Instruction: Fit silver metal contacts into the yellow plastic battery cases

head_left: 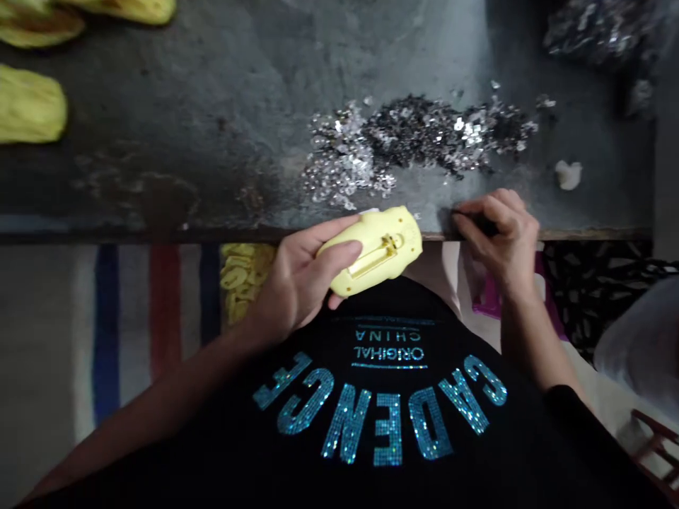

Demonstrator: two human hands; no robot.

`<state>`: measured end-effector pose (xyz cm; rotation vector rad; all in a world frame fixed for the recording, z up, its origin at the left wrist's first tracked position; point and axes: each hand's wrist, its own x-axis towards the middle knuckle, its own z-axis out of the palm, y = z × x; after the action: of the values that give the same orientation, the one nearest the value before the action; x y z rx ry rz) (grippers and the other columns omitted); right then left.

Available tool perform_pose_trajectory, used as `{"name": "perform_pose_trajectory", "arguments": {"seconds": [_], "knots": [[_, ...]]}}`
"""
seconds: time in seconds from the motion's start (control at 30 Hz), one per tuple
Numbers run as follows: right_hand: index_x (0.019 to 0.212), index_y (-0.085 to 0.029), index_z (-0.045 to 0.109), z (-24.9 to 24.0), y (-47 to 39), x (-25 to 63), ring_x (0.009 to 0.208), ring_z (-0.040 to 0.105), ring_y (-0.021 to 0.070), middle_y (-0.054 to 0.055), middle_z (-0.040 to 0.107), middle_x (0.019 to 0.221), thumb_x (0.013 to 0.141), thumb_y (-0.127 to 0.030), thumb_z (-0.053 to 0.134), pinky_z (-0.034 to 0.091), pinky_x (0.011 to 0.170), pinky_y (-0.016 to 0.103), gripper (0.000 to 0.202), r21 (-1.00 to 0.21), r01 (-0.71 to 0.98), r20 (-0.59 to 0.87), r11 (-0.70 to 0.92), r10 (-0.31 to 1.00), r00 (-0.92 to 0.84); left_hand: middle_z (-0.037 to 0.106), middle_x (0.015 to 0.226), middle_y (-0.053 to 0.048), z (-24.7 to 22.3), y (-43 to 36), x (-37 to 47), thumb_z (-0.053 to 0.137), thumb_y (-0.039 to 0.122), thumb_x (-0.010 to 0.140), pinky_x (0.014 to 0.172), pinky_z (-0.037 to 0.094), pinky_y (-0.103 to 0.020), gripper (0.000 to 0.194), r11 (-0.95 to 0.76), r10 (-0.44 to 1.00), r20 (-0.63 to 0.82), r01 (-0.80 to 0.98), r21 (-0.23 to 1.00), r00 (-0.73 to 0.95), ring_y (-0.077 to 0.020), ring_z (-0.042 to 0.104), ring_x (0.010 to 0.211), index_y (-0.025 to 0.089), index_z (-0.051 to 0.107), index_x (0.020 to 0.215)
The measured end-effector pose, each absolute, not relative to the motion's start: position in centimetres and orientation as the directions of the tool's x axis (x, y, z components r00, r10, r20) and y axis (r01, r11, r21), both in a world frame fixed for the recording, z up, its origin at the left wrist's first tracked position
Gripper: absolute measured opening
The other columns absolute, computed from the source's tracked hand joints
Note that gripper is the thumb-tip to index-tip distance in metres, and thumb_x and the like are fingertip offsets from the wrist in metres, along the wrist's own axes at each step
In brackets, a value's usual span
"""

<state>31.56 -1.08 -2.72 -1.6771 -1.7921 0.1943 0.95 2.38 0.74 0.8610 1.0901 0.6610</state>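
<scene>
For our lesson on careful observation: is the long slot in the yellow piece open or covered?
Open: the left hand holds the yellow piece with no cover across the slot.

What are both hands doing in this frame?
Left hand: closed on the yellow plastic piece.
Right hand: fingertips pinched together at the table edge; whether they hold anything cannot be told.

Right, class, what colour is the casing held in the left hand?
The casing is pale yellow, seen best in the head view.
</scene>
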Motion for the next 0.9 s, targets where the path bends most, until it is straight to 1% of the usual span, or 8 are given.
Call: {"name": "perform_pose_trajectory", "arguments": {"seconds": [0.07, 0.1, 0.17, 0.23, 0.47, 0.6, 0.73, 0.9], "knots": [[0.105, -0.029, 0.085, -1.1, -1.6, 30.3, 0.084, 0.074, 0.0235, 0.001, 0.082, 0.092, 0.105, -0.028, 0.084, 0.056, 0.082, 0.042, 0.002, -0.623, 0.735, 0.365, 0.268, 0.930, -0.029, 0.073, 0.070, -0.003, 1.1, 2.2, 1.2, 0.083, 0.039, 0.100, 0.036, 0.034, -0.018, 0.050, 0.500, 0.816, -0.470, -0.002, 0.866, 0.337, -0.0101, 0.051, 0.046, 0.016, 0.086, 0.144], [0.107, -0.030, 0.085, -0.2, -1.8, 29.6, 0.084, 0.076, 0.0227, 0.001, 0.084, 0.094, 0.105, -0.027, 0.085, 0.056, 0.081, 0.041, 0.004, -0.658, 0.685, 0.361, 0.312, 0.929, -0.076, 0.074, 0.071, -0.003, 1.3, 2.1, 1.3, 0.083, 0.041, 0.101, 0.036, 0.034, -0.018, 0.053, 0.502, 0.811, -0.475, 0.008, 0.865, 0.341, -0.0105, 0.052, 0.046, 0.017, 0.085, 0.147], [0.110, -0.030, 0.085, 1.3, -2.2, 28.3, 0.084, 0.079, 0.0222, 0.000, 0.087, 0.098, 0.104, -0.023, 0.086, 0.056, 0.081, 0.041, 0.009, -0.692, 0.617, 0.350, 0.375, 0.922, -0.168, 0.076, 0.074, -0.003, 1.6, 1.9, 1.4, 0.083, 0.044, 0.102, 0.037, 0.034, -0.019, 0.057, 0.519, 0.799, -0.484, -0.003, 0.855, 0.357, -0.0106, 0.053, 0.046, 0.019, 0.082, 0.152], [0.110, -0.029, 0.085, 2.2, -2.3, 27.3, 0.086, 0.081, 0.0228, 0.001, 0.088, 0.100, 0.105, -0.021, 0.084, 0.056, 0.083, 0.041, 0.010, -0.689, 0.597, 0.339, 0.410, 0.911, -0.234, 0.078, 0.076, -0.003, 1.7, 1.7, 1.6, 0.082, 0.045, 0.103, 0.037, 0.032, -0.019, 0.058, 0.528, 0.795, -0.481, -0.034, 0.848, 0.369, -0.0101, 0.053, 0.046, 0.020, 0.081, 0.155], [0.114, -0.030, 0.084, 2.8, -2.6, 25.7, 0.093, 0.080, 0.0240, 0.003, 0.086, 0.103, 0.107, -0.021, 0.082, 0.062, 0.083, 0.041, 0.011, -0.599, 0.661, 0.352, 0.452, 0.890, -0.289, 0.071, 0.071, 0.000, 1.8, 1.2, 1.4, 0.079, 0.045, 0.106, 0.039, 0.036, -0.020, 0.056, 0.502, 0.803, -0.445, -0.047, 0.864, 0.395, -0.0108, 0.052, 0.049, 0.022, 0.079, 0.157], [0.120, -0.032, 0.082, 3.2, -3.2, 25.4, 0.096, 0.081, 0.0246, 0.004, 0.087, 0.109, 0.109, -0.018, 0.077, 0.066, 0.085, 0.042, 0.018, -0.485, 0.734, 0.359, 0.476, 0.873, -0.328, 0.070, 0.073, -0.001, 2.1, 0.9, 1.3, 0.079, 0.047, 0.106, 0.040, 0.039, -0.021, 0.056, 0.480, 0.809, -0.435, -0.018, 0.877, 0.395, -0.0124, 0.054, 0.051, 0.022, 0.080, 0.156], [0.123, -0.031, 0.081, 3.7, -3.7, 25.3, 0.095, 0.079, 0.0252, 0.005, 0.087, 0.111, 0.110, -0.017, 0.076, 0.066, 0.086, 0.044, 0.020, -0.389, 0.774, 0.346, 0.499, 0.858, -0.379, 0.067, 0.070, 0.000, 2.3, 0.5, 1.5, 0.081, 0.047, 0.104, 0.040, 0.039, -0.022, 0.054, 0.469, 0.823, -0.424, -0.031, 0.883, 0.379, -0.0122, 0.053, 0.050, 0.022, 0.083, 0.151], [0.124, -0.029, 0.078, 3.9, -3.8, 25.2, 0.094, 0.078, 0.0251, 0.005, 0.086, 0.109, 0.110, -0.017, 0.075, 0.065, 0.083, 0.043, 0.019, -0.329, 0.772, 0.356, 0.544, 0.828, -0.433, 0.069, 0.071, 0.000, 2.3, 0.2, 1.6, 0.081, 0.048, 0.105, 0.040, 0.039, -0.022, 0.054, 0.470, 0.824, -0.418, -0.049, 0.881, 0.382, -0.0115, 0.054, 0.050, 0.020, 0.083, 0.151]]}}
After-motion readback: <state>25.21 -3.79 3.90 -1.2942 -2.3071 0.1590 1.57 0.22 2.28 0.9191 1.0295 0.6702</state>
